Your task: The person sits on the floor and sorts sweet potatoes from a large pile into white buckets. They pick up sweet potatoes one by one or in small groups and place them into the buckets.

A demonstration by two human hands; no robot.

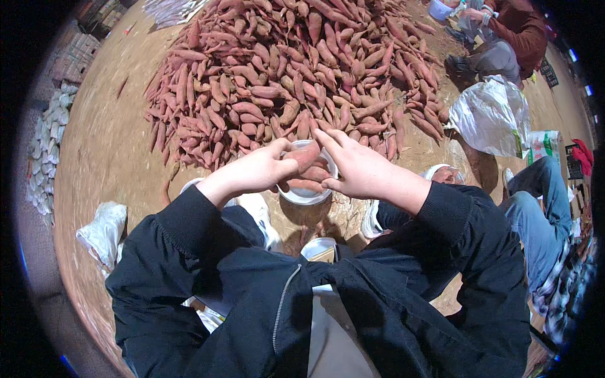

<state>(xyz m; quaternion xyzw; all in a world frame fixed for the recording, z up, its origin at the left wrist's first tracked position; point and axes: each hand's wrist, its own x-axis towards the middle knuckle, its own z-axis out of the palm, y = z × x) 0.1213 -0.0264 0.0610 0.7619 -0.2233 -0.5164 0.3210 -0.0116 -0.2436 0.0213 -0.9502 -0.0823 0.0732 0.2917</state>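
A large pile of red-skinned sweet potatoes (264, 85) lies on the ground before me. At its near edge stands a white plastic bucket (305, 198) between my feet, with several sweet potatoes (314, 174) in it. My left hand (264, 165) is at the bucket's left side, thumb and fingers around a larger sweet potato (304, 157) that lies over the others. On the right side my right hand (357, 165) is spread over the rim, fingers apart, its thumb near the sweet potatoes; it grips nothing that I can see.
Another white bucket (444, 168) with sweet potatoes stands by my right knee. A white container (319, 246) is between my legs. White sacks (494, 113) lie at the right, near a seated person (515, 38) and another person's jeans-clad legs (534, 198). A white bag (105, 231) lies left.
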